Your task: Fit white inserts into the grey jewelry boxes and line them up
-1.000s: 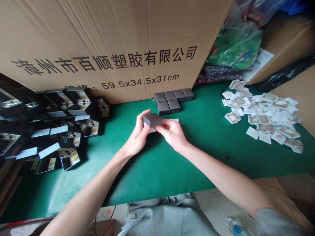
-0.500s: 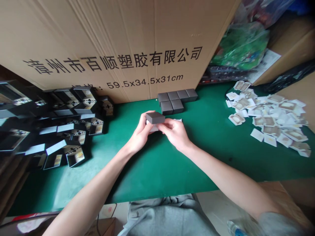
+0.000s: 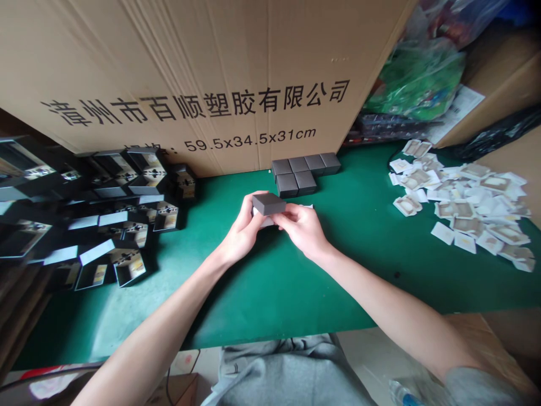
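A small dark grey box is held between my hands above the green table, its flat lid facing up. My left hand is closed round its left side. Fingers of my right hand are bent against its right side and lower front. Just under the lid a pale, whitish part shows between the hands; its shape is mostly hidden by the fingers. Close behind the held box stands a group of closed dark grey boxes, set edge to edge.
Open black boxes crowd the table's left side. White inserts and cards lie heaped at the right. A large cardboard carton stands along the back of the green table. Plastic bags sit at the back right.
Hardly anything differs. Both hands keep hold of the small box in the same place; the whole view has shifted very slightly.
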`<state>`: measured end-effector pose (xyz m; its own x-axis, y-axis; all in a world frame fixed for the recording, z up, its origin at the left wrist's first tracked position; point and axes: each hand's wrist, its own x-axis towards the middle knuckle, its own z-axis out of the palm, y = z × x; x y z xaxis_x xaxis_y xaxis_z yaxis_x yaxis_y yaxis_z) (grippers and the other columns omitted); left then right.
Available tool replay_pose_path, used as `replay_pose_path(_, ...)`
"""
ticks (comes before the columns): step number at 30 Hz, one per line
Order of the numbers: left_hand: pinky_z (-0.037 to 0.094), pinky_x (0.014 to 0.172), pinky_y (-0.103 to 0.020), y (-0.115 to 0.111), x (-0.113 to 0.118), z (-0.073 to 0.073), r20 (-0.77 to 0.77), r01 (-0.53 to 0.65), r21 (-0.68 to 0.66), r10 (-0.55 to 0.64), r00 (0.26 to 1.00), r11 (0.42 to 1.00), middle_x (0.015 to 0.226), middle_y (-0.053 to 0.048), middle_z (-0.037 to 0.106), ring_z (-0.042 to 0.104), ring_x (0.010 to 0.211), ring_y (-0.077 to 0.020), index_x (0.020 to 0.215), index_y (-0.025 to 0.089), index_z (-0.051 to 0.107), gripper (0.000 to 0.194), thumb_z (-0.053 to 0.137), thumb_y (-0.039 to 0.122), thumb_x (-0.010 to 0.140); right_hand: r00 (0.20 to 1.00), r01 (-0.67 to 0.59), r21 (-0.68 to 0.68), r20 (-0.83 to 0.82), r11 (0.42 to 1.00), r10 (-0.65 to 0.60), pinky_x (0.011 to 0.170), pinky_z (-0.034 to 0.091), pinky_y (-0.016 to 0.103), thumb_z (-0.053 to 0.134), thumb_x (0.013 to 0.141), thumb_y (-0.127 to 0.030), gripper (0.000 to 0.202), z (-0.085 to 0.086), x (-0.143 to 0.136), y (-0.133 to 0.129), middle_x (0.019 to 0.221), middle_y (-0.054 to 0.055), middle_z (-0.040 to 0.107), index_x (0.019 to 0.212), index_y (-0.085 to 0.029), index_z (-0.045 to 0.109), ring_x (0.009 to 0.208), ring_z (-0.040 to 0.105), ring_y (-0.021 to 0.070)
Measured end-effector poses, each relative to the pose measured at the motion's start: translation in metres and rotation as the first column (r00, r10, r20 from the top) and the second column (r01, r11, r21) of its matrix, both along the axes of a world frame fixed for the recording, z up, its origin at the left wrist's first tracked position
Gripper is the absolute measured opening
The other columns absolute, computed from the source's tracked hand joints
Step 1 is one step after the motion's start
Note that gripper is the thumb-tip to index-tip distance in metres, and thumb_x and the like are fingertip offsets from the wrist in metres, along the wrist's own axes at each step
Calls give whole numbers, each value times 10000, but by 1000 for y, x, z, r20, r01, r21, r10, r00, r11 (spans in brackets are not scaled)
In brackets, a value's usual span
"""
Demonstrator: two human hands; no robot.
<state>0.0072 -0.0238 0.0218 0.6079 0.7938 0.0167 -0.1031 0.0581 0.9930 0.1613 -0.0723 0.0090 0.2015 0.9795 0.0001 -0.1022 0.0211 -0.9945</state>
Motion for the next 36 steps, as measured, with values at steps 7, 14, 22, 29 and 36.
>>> replay_pose_path(7,533,1033,-417,0,-2,-5,-40,-2,88,6,999,996,1381,-99,543,596,1171,-224,1358,249,428,428,549,418,984,998,55,19,-13,998,-55,638,553,296,808,729,-499,352,-4,-4,-1,824,21,698,860,-209,657,706,643,160)
replay_pose_path(14,543,1037,-425,-1,-3,-4,-15,-20,31,20,1000,999,1396,-85,536,583,1217,-242,1349,265,464,406,555,417,983,999,37,50,-9,998,-36,634,540,275,788,757,-520,366,-2,-6,-2,805,3,654,853,-216,608,708,613,142)
replay_pose_path(22,577,1005,-429,3,-4,-1,57,-18,-39,20,998,999,1500,-78,483,569,1277,-280,1351,276,492,420,584,421,968,999,-6,75,37,997,4,609,527,258,719,843,-511,350,-1,-5,-3,948,17,691,1037,-232,638,701,613,120)
replay_pose_path(29,644,848,-394,9,-8,2,83,-27,-122,37,996,992,1496,-62,496,628,1162,-258,1367,305,516,430,567,448,966,983,-174,0,-65,985,173,490,467,235,691,865,-522,467,5,-6,-6,869,-27,672,1211,-247,540,563,583,89)
replay_pose_path(36,639,839,-422,9,-8,5,90,2,-232,20,996,973,1322,-93,629,668,1072,-245,1347,260,535,428,546,471,975,974,-218,4,-63,976,218,531,479,244,689,885,-454,434,3,-5,-8,880,-31,683,1230,-257,515,592,599,93)
